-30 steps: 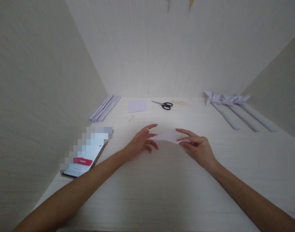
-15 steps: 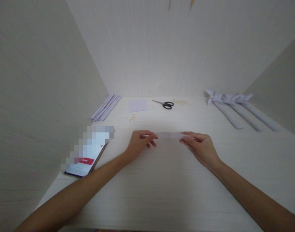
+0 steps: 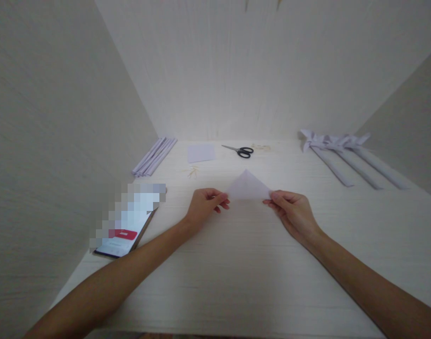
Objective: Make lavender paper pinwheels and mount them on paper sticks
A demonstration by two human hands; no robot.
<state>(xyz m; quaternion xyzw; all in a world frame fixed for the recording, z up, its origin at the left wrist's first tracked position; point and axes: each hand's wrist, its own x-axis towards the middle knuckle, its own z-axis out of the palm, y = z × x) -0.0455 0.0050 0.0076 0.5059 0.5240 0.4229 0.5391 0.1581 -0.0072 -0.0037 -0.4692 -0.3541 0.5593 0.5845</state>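
A white paper folded into a triangle (image 3: 248, 186) stands just above the table's middle, point up. My left hand (image 3: 203, 207) pinches its left corner with thumb and fingers closed. My right hand (image 3: 293, 211) pinches its right corner the same way. Both hands hover close over the pale tabletop (image 3: 236, 268).
A phone (image 3: 125, 230) with a lit screen lies at the left. Rolled paper sticks (image 3: 155, 156) lie at the back left, a small paper square (image 3: 200, 153) and black scissors (image 3: 241, 150) at the back, paper pinwheels on sticks (image 3: 342, 155) at the back right. Walls close in on both sides.
The paper lay nearly flat between my open fingers; both hands have since pinched its corners and tipped it up, so the triangle now faces me.
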